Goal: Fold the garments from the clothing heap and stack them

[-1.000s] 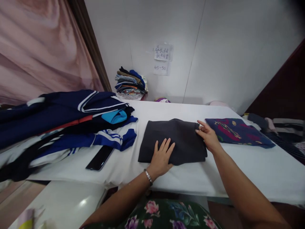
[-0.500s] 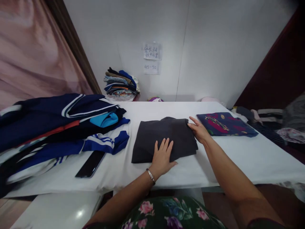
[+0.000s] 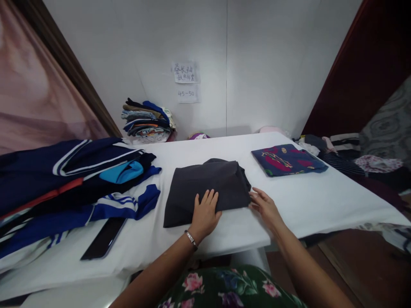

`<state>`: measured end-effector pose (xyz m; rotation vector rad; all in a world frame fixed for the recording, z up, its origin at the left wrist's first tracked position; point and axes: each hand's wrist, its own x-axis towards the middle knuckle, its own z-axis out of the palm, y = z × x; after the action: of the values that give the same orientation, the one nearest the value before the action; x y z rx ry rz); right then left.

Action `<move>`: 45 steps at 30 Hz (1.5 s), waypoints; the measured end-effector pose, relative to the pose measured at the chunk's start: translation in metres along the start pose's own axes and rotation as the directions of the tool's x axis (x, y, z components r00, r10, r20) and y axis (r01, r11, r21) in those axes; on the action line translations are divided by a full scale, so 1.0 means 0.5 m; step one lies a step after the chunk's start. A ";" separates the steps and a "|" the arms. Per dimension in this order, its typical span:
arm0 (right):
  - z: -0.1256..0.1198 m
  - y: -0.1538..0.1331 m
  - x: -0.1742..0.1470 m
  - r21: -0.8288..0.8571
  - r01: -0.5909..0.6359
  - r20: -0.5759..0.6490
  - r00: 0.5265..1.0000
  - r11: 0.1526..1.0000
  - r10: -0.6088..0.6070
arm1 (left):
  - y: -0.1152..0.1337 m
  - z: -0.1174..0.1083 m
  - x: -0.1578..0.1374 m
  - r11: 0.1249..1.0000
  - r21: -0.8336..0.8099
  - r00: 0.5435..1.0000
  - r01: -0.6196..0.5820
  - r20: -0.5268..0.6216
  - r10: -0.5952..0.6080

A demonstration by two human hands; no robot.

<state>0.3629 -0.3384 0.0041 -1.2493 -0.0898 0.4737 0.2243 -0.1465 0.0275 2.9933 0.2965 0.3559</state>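
Note:
A dark grey garment [image 3: 205,184], folded into a rough rectangle, lies on the white-covered table in front of me. My left hand [image 3: 204,214] rests flat on its lower middle, fingers stretched out, with a bracelet at the wrist. At the garment's lower right corner, my right hand [image 3: 265,208] has its fingers apart, the tips touching the edge. The right side of the garment shows loose, bunched layers. To the right lies a folded dark blue garment [image 3: 289,160] with a red and yellow pattern, apart from both hands.
A heap of navy, blue and white clothes [image 3: 64,184] covers the table's left side. A black phone [image 3: 104,239] lies below it. Folded clothes are stacked [image 3: 147,119] at the back by the wall, under paper signs [image 3: 186,81]. More clothes [image 3: 349,158] lie beyond the right edge.
My right hand has moved from the grey garment's upper right corner down to its lower right corner. My left hand stays flat on the cloth. The view has shifted to the right.

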 end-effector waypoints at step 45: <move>0.072 -0.037 0.224 -0.294 0.263 0.191 0.958 0.919 -0.213 | 0.009 -0.059 0.088 0.063 -0.921 0.661 0.385 0.228 -0.715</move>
<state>0.4579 -0.2669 0.0117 -1.4918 -0.4621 0.3504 0.2601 -0.1395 0.0662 1.4156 0.8968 0.5982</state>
